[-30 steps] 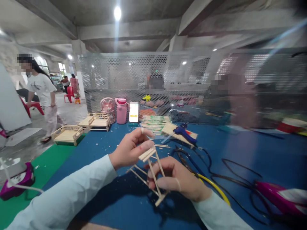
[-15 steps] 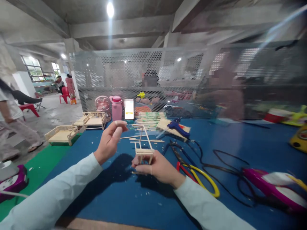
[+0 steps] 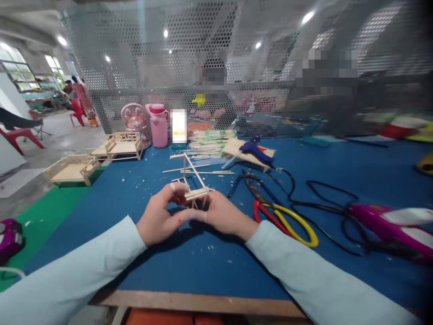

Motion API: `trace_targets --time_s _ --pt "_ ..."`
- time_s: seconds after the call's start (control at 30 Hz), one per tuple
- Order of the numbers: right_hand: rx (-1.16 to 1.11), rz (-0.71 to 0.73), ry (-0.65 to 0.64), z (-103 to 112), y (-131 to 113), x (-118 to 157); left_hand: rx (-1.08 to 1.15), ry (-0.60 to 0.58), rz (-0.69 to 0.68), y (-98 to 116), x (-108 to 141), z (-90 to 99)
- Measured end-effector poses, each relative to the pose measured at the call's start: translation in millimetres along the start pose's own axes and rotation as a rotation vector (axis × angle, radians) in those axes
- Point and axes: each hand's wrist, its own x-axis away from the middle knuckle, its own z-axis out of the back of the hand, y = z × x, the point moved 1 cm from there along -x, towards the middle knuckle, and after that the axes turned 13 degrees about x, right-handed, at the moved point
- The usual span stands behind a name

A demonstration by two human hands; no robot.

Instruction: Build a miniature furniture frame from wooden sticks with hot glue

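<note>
A small frame of thin wooden sticks (image 3: pixel 197 194) is held above the blue table (image 3: pixel 189 271), close to the middle of the view. My right hand (image 3: pixel 225 214) grips its near right side, fingers partly hidden behind the sticks. On the other side, my left hand (image 3: pixel 164 212) curls round the near left part, thumb reaching toward my right thumb. Its fingertips are partly covered by the frame. Loose sticks (image 3: pixel 216 172) lie behind the frame, and a bundle of sticks (image 3: pixel 211 141) rests farther back.
Pliers with red and yellow handles (image 3: pixel 297 225) lie at right, near black cables and a purple power strip (image 3: pixel 372 216). A blue glue gun (image 3: pixel 257 151) rests on a wooden piece. Finished stick models (image 3: pixel 123 146), a pink bottle (image 3: pixel 158 126) and a lit phone (image 3: pixel 179 126) stand behind.
My left hand has come down and in from its raised position and now holds the frame together with my right hand. The view has tilted downward.
</note>
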Motion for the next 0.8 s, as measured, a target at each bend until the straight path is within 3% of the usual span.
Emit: trace_targets --time_s 0.1,0.2,0.37,0.5,0.67,0.8 --pt "0.06 0.073 -0.011 -6 -6 0 0.028 0.06 0.083 1 1 -4.6" --pt "0.207 0.055 0.013 0 -11 6 0.056 0.065 0.099 2 1 -6.5" --pt "0.477 -0.13 -0.003 45 -19 25 0.021 0.091 0.06 5 1 -6.4" --pt "0.564 0.006 0.061 68 -30 28 -0.13 0.12 -0.077 11 0 -3.7" --pt "0.627 0.287 0.248 49 -35 27 -0.239 0.085 -0.164 16 -3 2.4" --pt "0.642 0.365 0.358 34 -29 29 -0.304 0.076 -0.21 15 -5 4.6"
